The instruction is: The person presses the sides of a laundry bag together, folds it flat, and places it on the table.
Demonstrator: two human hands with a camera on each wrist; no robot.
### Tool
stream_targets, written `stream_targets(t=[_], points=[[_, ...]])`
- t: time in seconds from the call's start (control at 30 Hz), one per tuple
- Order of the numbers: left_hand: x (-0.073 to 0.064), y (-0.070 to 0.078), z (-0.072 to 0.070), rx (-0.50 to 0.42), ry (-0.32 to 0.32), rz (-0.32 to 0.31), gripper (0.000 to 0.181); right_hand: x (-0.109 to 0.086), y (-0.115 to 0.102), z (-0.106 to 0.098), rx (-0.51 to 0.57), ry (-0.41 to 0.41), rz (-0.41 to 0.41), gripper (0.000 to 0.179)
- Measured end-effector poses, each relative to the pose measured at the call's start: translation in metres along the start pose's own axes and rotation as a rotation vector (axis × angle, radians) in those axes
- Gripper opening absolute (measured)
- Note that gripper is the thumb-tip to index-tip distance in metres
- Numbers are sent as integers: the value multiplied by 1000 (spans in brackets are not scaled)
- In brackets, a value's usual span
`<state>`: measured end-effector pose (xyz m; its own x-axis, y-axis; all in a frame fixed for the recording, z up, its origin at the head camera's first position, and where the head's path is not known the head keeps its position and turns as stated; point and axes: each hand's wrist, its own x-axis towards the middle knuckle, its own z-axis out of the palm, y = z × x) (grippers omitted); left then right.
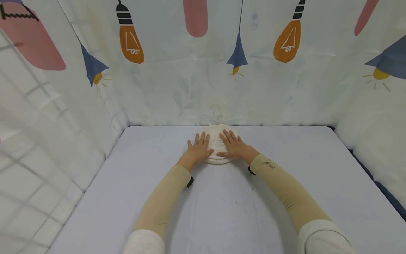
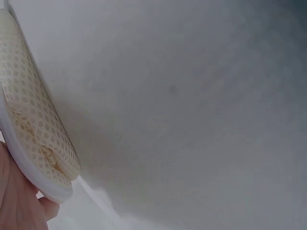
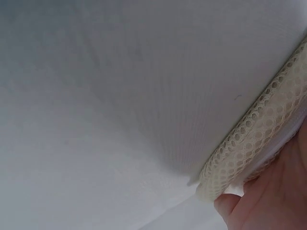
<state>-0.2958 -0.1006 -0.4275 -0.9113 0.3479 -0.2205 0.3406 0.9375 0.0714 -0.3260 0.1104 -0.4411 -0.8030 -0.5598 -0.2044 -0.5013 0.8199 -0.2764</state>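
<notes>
A round, cream honeycomb-mesh laundry bag with a white band round its edge lies at the far middle of the table. My left hand rests on its left side, fingers straight and spread. On the opposite side, my right hand lies flat with its fingers stretched out over the mesh. In the left wrist view, the bag shows its thick side and white band, with the left palm against it. The right wrist view shows the mesh edge beside the right palm. The bag's underside is hidden.
A white-covered table spreads out below the arms. Behind it hangs a pale curtain printed with bulbs and lamps, and more fabric closes off the left. Dark edging runs along the table's right side.
</notes>
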Motion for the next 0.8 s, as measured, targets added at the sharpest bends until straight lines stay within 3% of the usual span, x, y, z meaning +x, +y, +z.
stream_targets(t=[0.4, 0.8], points=[[1, -1, -1, -62, -35, -22, 74, 4, 2, 0, -43, -48, 25, 92], [3, -2, 0, -63, -45, -29, 75, 3, -1, -4, -62, -71, 28, 90]])
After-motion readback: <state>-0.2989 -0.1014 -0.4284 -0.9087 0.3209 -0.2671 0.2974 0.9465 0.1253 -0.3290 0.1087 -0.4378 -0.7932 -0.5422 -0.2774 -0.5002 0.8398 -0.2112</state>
